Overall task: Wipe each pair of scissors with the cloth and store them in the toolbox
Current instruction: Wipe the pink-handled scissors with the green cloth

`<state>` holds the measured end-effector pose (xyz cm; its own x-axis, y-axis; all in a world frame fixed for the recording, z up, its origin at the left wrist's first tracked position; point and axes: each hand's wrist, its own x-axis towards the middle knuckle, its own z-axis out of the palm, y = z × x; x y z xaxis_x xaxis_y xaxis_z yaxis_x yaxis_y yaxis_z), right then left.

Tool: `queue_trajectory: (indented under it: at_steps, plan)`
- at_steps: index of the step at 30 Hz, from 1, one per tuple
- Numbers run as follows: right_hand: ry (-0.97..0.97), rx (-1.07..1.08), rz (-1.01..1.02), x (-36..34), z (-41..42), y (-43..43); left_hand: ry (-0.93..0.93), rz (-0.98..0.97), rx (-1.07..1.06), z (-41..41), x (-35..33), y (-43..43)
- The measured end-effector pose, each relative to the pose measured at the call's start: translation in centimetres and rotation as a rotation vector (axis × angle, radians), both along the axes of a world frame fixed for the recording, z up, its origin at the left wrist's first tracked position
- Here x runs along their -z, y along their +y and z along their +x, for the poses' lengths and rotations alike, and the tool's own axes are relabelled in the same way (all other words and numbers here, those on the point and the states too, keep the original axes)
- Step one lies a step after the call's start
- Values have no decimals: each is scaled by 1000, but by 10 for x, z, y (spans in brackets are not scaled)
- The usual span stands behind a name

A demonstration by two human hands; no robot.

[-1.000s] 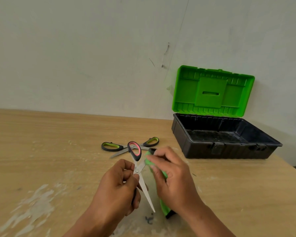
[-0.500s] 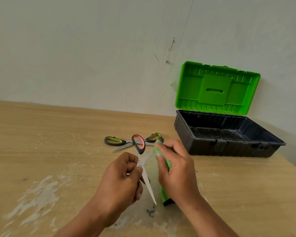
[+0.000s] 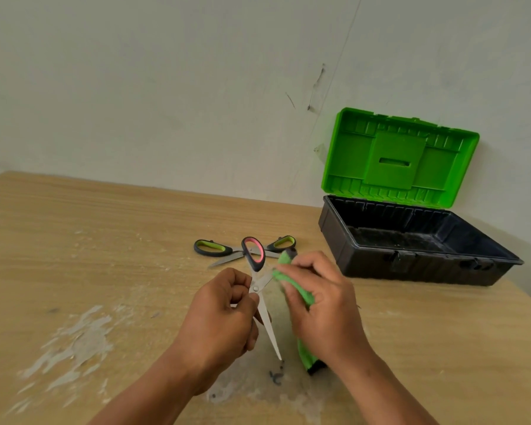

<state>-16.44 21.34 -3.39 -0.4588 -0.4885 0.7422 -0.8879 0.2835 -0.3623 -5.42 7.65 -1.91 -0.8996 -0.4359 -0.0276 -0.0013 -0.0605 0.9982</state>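
green cloth (image 3: 295,294), black toolbox (image 3: 411,262), green lid (image 3: 399,157)

The left hand (image 3: 224,314) pinches the opened red-handled scissors (image 3: 259,289) at their pivot, the right hand (image 3: 319,305) just beside it wrapping the green cloth (image 3: 292,286) around one blade, green-handled scissors (image 3: 227,250) lying beyond.

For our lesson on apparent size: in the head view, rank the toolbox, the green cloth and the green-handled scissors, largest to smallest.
1. toolbox, clearly largest.
2-3. green-handled scissors and green cloth: unsure. The cloth is nearer the camera and mostly hidden by the right hand, so I won't rank them.
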Motion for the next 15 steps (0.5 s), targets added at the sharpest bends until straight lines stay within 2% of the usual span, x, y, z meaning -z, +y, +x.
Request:
queue_trajectory:
  at_steps: [3, 5, 8, 10, 12, 15]
  plan:
    - [-82, 198, -180, -6, -14, 11, 8, -8, -13, 1, -1, 1]
    - [-97, 154, -251, -8, -13, 17, 5, -11, -16, 0, -1, 1]
    - [-68, -95, -173, -7, 4, 8, -2, 5, -17, 1, -2, 0]
    - [-65, -178, -76, -2, 13, -3, -2, 21, -11, 1, -3, 0]
    - [-95, -155, -17, 1, 10, -8, -11, 20, -14, 2, -3, -1]
    - [-84, 69, -55, 0, -9, 1, -11, -11, -15, 2, -1, 1]
